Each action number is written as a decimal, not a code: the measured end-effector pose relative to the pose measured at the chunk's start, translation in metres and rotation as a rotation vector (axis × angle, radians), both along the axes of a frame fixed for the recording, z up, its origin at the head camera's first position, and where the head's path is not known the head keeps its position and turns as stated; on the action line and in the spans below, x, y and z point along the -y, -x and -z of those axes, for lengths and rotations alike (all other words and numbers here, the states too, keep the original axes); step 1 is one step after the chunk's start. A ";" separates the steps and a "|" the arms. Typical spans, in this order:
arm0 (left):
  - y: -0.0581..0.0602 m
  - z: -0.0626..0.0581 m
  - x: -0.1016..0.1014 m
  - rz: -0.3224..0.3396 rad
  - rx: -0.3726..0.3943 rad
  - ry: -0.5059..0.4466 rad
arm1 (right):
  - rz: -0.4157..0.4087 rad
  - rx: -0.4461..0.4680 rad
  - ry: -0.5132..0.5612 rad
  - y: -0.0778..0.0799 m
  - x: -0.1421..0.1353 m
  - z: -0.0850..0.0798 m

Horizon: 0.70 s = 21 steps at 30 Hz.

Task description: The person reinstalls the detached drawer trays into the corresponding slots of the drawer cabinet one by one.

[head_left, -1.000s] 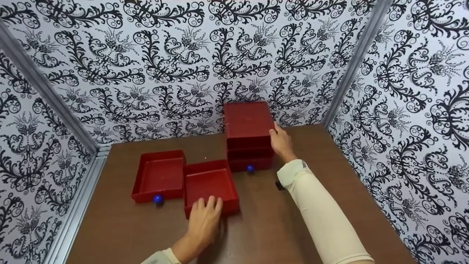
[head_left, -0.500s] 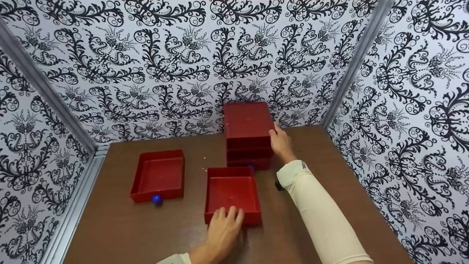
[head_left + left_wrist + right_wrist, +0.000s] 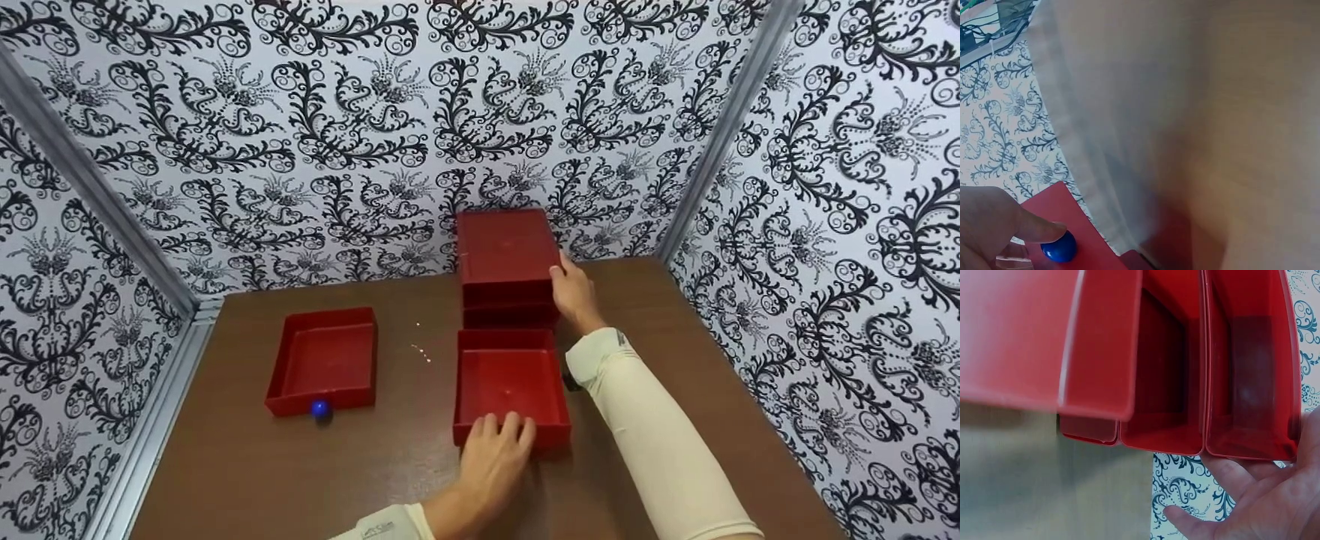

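My left hand grips a red drawer at its front wall, fingers hooked over the rim. In the left wrist view, the thumb lies on the drawer's blue knob. The drawer's back edge is just before the red drawer cabinet, hiding its lowest part in the head view. My right hand holds the cabinet's right side near the front corner, thumb at the top edge, other fingers along the side. The right wrist view shows two hollow slots and a closed bottom drawer.
Another red drawer with a blue knob lies on the brown table to the left. Patterned walls with metal posts enclose the back and sides. A small black object shows beside the right sleeve.
My left hand has carried its drawer rightward, away from the other drawer, until it lines up in front of the cabinet. The bottom drawer's knob is now hidden. My right hand stays put.
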<state>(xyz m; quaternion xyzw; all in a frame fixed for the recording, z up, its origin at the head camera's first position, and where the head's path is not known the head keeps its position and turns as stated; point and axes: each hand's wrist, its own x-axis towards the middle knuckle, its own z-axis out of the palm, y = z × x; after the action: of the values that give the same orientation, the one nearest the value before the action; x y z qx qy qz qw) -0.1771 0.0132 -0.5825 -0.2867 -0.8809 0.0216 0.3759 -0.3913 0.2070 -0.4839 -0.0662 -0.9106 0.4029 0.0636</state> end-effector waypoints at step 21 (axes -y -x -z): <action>0.024 -0.025 -0.023 -0.078 0.162 0.089 | 0.011 -0.002 -0.013 0.001 0.002 -0.001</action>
<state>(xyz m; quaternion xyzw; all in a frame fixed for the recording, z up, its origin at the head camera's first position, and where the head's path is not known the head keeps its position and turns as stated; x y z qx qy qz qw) -0.2007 0.0365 -0.5572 -0.2695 -0.9170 0.0519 0.2894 -0.3919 0.2054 -0.4825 -0.0702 -0.9128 0.3967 0.0671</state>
